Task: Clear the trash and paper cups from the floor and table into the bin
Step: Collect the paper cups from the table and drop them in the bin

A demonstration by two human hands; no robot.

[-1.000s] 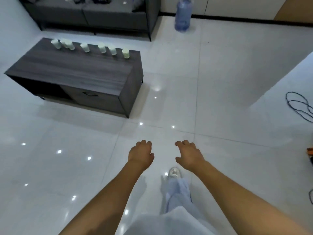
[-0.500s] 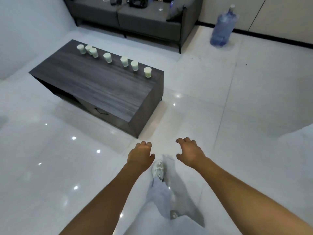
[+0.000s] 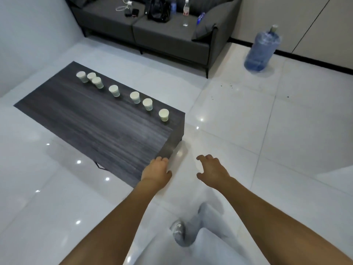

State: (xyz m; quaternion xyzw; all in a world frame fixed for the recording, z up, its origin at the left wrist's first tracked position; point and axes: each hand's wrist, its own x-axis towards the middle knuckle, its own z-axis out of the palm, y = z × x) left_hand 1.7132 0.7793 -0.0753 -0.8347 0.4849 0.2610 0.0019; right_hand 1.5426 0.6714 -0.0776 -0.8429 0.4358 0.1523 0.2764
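While both arms are extended forward, neither of the hands holds anything. The left hand (image 3: 157, 172) hangs over the near right corner of the desk (image 3: 99, 127), fingers loosely curled downward; contact with the desk top cannot be confirmed. The right hand (image 3: 213, 172) hovers over the floor (image 3: 257, 131) just right of that corner, fingers spread and relaxed.

Seven paper cups (image 3: 136, 97) stand upright in a row along the far edge of the desk. Three cluster at the far left end, two of them apparently touching; the remaining four are spaced toward the far right corner, where the last cup (image 3: 163, 114) stands nearest the hands. All cups are well apart from both hands. No bin appears in view.

Handling assessment: the cups are probably light and thin-walled, and would crush under a firm squeeze. Grip each around the mid-wall with thumb and fingers, using light pressure. Contents cannot be determined; keep each cup upright until this is checked. Empty cups could likely be nested to reduce trips.

Small dark specks (image 3: 226, 86) lie on the floor between the desk and the sofa (image 3: 168, 41); they appear too fine to pinch easily. A large water bottle (image 3: 262, 49) stands on the floor right of the sofa.
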